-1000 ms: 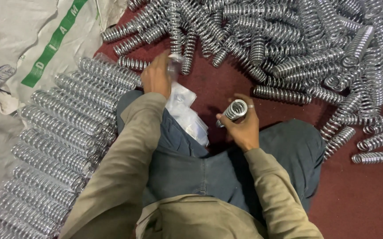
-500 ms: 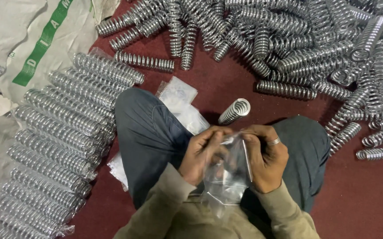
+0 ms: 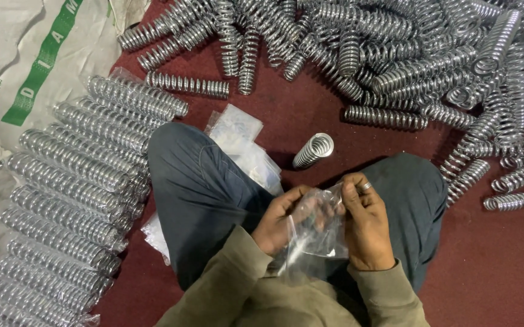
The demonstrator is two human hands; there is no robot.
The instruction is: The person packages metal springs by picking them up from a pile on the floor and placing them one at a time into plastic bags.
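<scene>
Both hands hold a clear plastic bag (image 3: 316, 239) over my lap. My left hand (image 3: 280, 221) pinches its left edge and my right hand (image 3: 365, 224), with a ring on one finger, pinches the top right edge. A single shiny metal coil spring (image 3: 313, 149) lies on the dark red floor just beyond my knees, touched by neither hand. A small stack of clear plastic bags (image 3: 244, 142) rests beside my left knee.
A loose heap of metal springs (image 3: 407, 54) covers the floor ahead and to the right. Bagged springs lie in a neat row (image 3: 74, 194) on my left, next to a white woven sack (image 3: 26, 66) with a green stripe.
A second ago my left hand reached to the bag stack and my right hand held a spring. The spring now lies on the floor, and both hands have come together on one bag.
</scene>
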